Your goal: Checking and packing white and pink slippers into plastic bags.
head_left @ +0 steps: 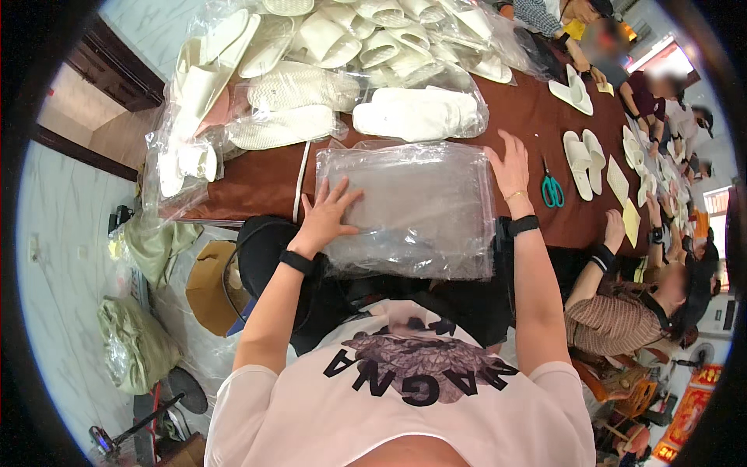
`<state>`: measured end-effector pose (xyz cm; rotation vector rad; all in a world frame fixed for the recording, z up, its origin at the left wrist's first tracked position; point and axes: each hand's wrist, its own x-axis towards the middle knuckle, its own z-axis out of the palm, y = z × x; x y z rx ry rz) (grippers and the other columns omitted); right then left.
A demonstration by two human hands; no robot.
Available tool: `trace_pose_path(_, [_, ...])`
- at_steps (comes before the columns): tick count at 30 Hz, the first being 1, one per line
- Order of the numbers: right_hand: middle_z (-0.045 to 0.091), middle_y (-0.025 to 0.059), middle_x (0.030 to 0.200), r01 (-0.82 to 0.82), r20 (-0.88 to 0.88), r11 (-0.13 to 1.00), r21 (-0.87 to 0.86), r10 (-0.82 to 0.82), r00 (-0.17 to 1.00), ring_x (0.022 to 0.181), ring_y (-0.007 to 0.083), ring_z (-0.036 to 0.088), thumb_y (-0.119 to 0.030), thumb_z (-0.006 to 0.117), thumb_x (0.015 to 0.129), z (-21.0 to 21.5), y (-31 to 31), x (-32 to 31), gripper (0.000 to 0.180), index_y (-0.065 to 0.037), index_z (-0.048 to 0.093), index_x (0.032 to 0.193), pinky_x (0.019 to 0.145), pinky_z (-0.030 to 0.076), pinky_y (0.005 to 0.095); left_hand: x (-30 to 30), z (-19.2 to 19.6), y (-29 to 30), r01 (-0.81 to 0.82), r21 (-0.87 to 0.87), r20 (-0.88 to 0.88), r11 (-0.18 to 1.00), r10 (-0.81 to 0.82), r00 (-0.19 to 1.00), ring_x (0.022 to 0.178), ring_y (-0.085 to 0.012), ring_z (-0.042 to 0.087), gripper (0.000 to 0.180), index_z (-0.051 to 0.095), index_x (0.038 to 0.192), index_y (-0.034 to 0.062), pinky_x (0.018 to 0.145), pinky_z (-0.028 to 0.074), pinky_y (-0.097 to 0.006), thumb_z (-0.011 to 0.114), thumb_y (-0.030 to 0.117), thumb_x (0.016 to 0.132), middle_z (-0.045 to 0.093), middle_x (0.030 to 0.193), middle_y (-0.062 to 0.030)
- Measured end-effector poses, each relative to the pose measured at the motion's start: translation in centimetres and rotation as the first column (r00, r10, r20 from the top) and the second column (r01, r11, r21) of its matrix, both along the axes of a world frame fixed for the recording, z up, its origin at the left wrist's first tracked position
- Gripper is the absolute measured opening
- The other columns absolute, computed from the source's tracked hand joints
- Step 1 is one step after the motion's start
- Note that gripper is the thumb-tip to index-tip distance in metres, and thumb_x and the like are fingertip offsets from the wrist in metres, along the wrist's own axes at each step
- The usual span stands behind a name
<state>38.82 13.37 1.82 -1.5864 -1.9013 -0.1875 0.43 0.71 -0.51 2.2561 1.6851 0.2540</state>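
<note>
A stack of clear plastic bags [412,206] lies flat in front of me, its near edge reaching past the table edge over my lap. My left hand [328,218] rests on the left part of the stack with fingers spread. At the right edge of the bags is my right hand [510,165], its fingers stretched out and apart, touching or just beside the plastic. Just beyond the stack, a bagged pair of white slippers [420,114] lies on the brown table. Another wrapped white slipper [280,127] is to its left.
A big heap of white slippers [334,39] in clear plastic covers the far side of the brown table [529,117]. Teal-handled scissors [552,191] lie right of my right hand. Loose slippers [583,163] and yellow paper [631,222] sit farther right, near co-workers [630,303].
</note>
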Motion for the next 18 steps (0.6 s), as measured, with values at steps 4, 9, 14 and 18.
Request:
trace_pose_path(4, [0.056, 0.0166, 0.118, -0.272, -0.158, 0.957, -0.104, 0.254, 0.954, 0.113, 0.0382, 0.051, -0.027, 0.067, 0.084, 4.8, 1.6, -7.6, 0.043, -0.007, 0.054, 0.119, 0.093, 0.044, 0.0455, -2.0, -1.3, -0.1, -0.171, 0.307, 0.249, 0.936, 0.094, 0.964, 0.13, -0.0343, 0.04, 0.069, 0.048, 0.133, 0.0174, 0.1, 0.038, -0.058, 0.08, 0.02, 0.072, 0.044, 0.139, -0.0095])
trace_pose_path(9, [0.051, 0.0152, 0.13, -0.19, 0.15, 0.982, 0.004, 0.187, 0.971, 0.122, 0.0357, 0.046, -0.033, 0.073, 0.077, 3.2, 7.0, -10.3, 0.06, -0.009, 0.051, 0.127, 0.102, 0.037, 0.0436, -1.8, -3.4, -0.7, -0.643, 0.128, 0.43, 0.755, 0.542, 0.722, 0.108, -0.038, 0.051, 0.077, 0.037, 0.137, -0.0046, 0.089, 0.046, -0.044, 0.076, 0.028, 0.079, 0.051, 0.12, -0.023])
trace_pose_path(14, [0.063, 0.0171, 0.119, -0.056, 0.02, 0.816, -0.575, 0.082, 0.996, 0.112, 0.0301, 0.059, -0.043, 0.076, 0.072, 2.4, 10.5, -10.7, 0.072, -0.007, 0.055, 0.131, 0.096, 0.045, 0.0384, -0.1, -2.6, 1.4, -0.689, 0.009, 0.228, 0.725, 0.669, 0.707, 0.11, -0.0368, 0.051, 0.068, 0.05, 0.127, 0.0003, 0.091, 0.042, -0.049, 0.076, 0.036, 0.076, 0.054, 0.118, -0.0163])
trace_pose_path(18, [0.066, 0.0031, 0.08, -0.296, -0.478, 0.812, -0.503, 0.025, 0.878, 0.066, 0.0118, 0.059, -0.026, 0.073, 0.08, 2.0, 13.8, -2.3, 0.032, 0.001, 0.067, 0.095, 0.059, 0.049, 0.0282, 2.4, -3.3, 3.4, -0.649, 0.1, 0.214, 0.754, 0.62, 0.755, 0.111, -0.0334, 0.049, 0.039, 0.058, 0.109, 0.0079, 0.088, 0.041, -0.051, 0.073, 0.028, 0.079, 0.056, 0.111, -0.0118])
